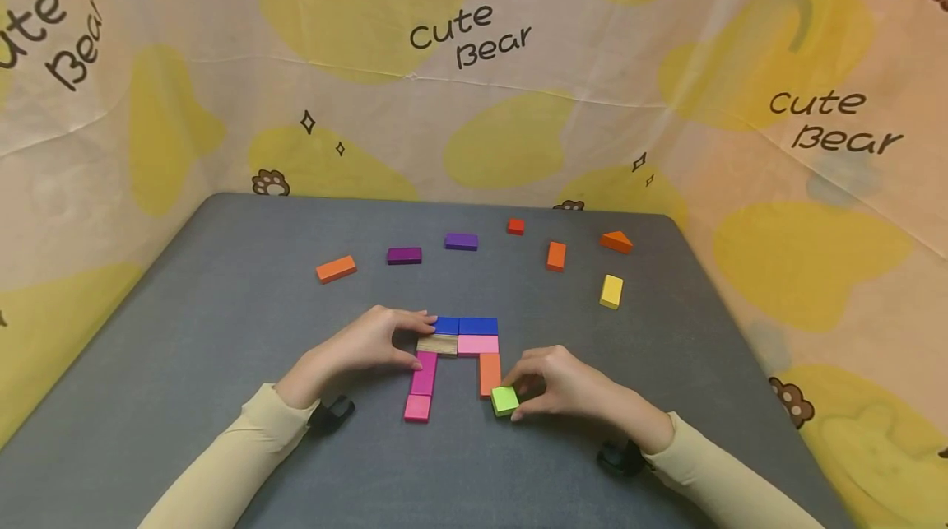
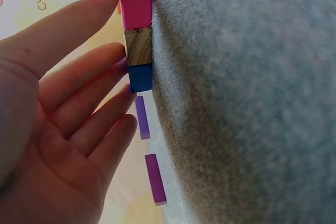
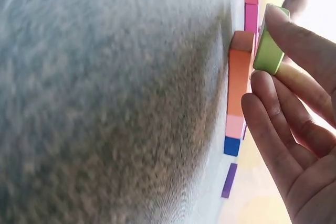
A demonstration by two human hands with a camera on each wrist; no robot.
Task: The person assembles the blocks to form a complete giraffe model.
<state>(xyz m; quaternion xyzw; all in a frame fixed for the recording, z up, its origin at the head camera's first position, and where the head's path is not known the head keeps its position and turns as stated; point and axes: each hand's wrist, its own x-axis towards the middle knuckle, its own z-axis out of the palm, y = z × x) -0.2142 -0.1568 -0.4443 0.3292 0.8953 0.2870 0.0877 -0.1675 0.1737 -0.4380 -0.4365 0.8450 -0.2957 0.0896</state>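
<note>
Between thumb and fingers, my right hand [image 1: 566, 385] pinches a lime green block [image 1: 505, 401]. In the right wrist view the green block [image 3: 270, 51] is held off the table, beside the near end of the orange block [image 1: 490, 374]. My left hand [image 1: 368, 342] rests against the left side of the arch-shaped layout, fingers loosely extended. Its thumb meets the magenta block [image 2: 137, 1]; its fingertips lie by the wood-grain block [image 2: 139, 46] and the blue block [image 2: 140, 78]. Two blue blocks form the top row, over the wood-grain and light pink [image 1: 478, 344] ones. A pink block [image 1: 417, 408] ends the left leg.
Loose blocks lie farther back on the grey table [image 1: 259, 233]: an orange one [image 1: 336, 269], a dark purple [image 1: 404, 256], a violet [image 1: 462, 242], a small red [image 1: 516, 226], another orange [image 1: 556, 256], an orange triangle [image 1: 616, 242] and a yellow [image 1: 611, 291]. Printed cloth surrounds the table.
</note>
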